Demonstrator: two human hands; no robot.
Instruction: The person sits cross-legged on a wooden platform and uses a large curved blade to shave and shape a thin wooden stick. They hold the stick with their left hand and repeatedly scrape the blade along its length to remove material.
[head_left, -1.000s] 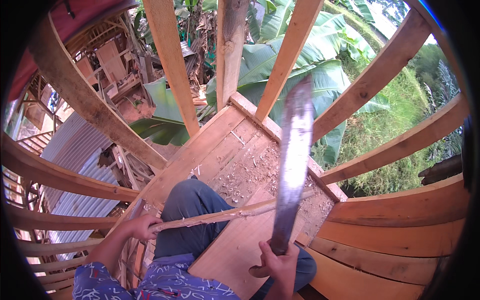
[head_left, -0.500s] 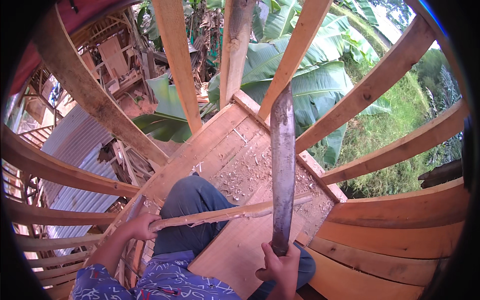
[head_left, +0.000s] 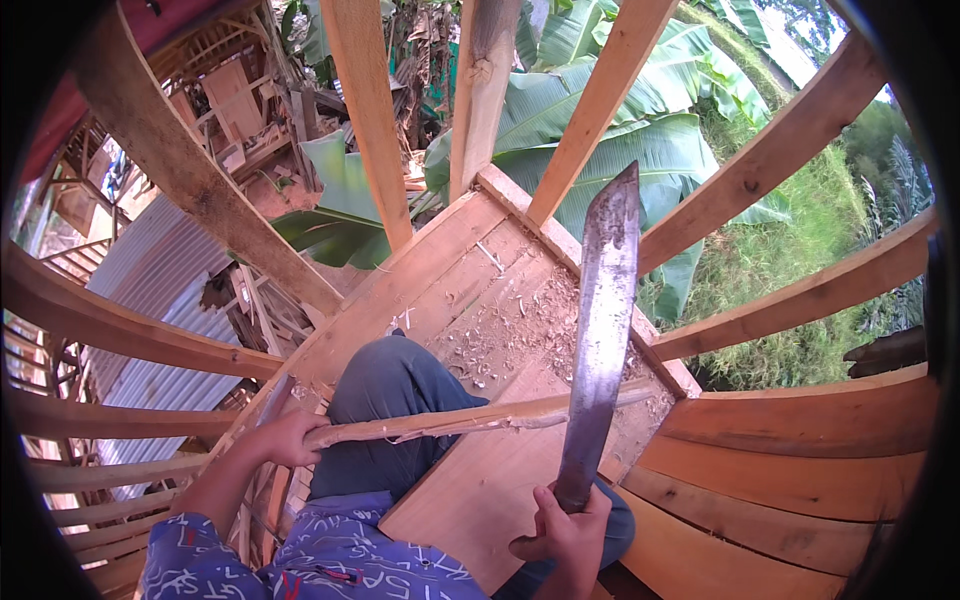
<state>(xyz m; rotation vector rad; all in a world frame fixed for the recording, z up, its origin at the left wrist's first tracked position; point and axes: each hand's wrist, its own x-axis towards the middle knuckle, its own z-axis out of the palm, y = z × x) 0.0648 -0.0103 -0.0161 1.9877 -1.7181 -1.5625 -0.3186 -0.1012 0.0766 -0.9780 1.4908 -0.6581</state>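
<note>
My left hand (head_left: 292, 438) is closed round the near end of a rough wooden stick (head_left: 440, 424), which reaches rightward over my knee and the board floor. In my right hand (head_left: 570, 528) is the handle of a machete (head_left: 604, 300). Its broad, stained steel blade stands up and leans a little right, with the flat side showing. From this view the blade crosses in front of the stick toward its far end; whether the two touch I cannot tell.
Wood shavings (head_left: 520, 330) lie scattered over the plank floor (head_left: 440, 270). A loose wide board (head_left: 470, 500) lies beside my bent knee (head_left: 390, 385). Upright wooden slats (head_left: 365, 120) ring the platform. Beyond them are banana leaves (head_left: 640, 165) and a corrugated metal roof (head_left: 165, 290).
The machete has tilted to the right and its blade has turned, so more of the flat shows. The stick stays in my left hand, and the whole view has shifted slightly.
</note>
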